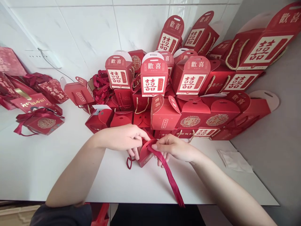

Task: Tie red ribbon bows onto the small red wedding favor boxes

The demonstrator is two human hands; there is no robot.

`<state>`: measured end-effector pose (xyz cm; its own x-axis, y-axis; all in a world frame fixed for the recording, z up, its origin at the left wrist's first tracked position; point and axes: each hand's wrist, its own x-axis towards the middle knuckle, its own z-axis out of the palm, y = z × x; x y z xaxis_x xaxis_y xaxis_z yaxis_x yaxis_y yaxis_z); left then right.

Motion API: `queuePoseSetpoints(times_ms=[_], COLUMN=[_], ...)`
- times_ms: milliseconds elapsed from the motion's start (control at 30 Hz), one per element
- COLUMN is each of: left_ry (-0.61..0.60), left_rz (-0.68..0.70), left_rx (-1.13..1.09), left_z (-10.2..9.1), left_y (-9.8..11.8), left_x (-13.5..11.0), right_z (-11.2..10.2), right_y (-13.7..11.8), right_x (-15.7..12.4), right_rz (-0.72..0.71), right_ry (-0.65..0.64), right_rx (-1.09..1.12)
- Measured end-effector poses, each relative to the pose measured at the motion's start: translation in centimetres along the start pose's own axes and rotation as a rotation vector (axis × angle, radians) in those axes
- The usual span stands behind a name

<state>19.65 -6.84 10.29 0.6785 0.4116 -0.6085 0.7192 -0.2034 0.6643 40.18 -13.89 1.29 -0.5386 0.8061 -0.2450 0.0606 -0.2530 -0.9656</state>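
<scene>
A small red gift box (145, 154) with a rounded top flap stands on the white table between my hands. My left hand (128, 139) rests on its left and far side, fingers curled against the box. The thumb and fingers of my right hand (172, 147) pinch a dark red ribbon (169, 174) close to the slot in the flap. From there the ribbon's loose end hangs down over the table's front edge. A red cord handle (129, 162) loops out at the box's left. My fingers partly hide the box's back.
Red gift boxes (154, 78) with gold cords are stacked high behind my hands. Bundled red ribbon (102, 82) lies left of the stack. More decorated boxes (44, 121) sit at the far left. White tissue (234, 160) lies at the right, near the wall. A wall socket (43, 59) has a thin cable.
</scene>
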Motion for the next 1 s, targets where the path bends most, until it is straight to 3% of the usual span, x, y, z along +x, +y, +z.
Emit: queuePoseSetpoints(times_ms=[133,233,333,400,433,500,567,667,800,900,1000], left_ry=[0.045,0.096,0.231,0.412,0.507,0.641,0.69,0.668,0.436,0.323,0.285], left_rz=[0.049,0.075,0.126,0.201,0.251,0.351,0.42,0.415,0.213,0.043,0.046], left_rx=[0.035,0.099,0.268,0.367,0.388,0.371,0.338,0.329,0.484,0.567,0.523], left_z=[0.1,0.0,-0.1,-0.1,-0.1,0.0,0.1,-0.1,-0.7,-1.2,-1.7], left_y=[-0.5,-0.7,-0.5,-0.2,0.1,0.6,0.9,0.6,-1.1,-1.9,-1.8], left_x=[0.6,0.8,0.3,-0.4,-0.7,-1.4,-1.9,-2.1,-1.4,-0.6,-0.3], right_z=[0.3,0.8,1.3,1.4,1.4,1.2,1.1,0.8,0.8,1.5,2.4], right_y=[0.2,0.1,-0.4,-0.9,-1.2,-1.7,-2.0,-1.9,-1.2,-0.7,-0.3], right_x=[0.1,-0.2,-0.8,-1.1,-1.1,-1.0,-0.7,-0.3,-0.2,0.3,1.0], right_rz=[-0.06,-0.133,-0.261,-0.378,-0.441,-0.552,-0.607,-0.632,-0.688,-0.63,-0.474], right_ry=[0.016,0.074,0.349,0.544,0.583,0.505,0.334,0.262,0.458,0.443,0.393], right_rx=[-0.015,-0.193,-0.509,-0.625,-0.631,-0.579,-0.47,-0.243,0.019,0.015,-0.119])
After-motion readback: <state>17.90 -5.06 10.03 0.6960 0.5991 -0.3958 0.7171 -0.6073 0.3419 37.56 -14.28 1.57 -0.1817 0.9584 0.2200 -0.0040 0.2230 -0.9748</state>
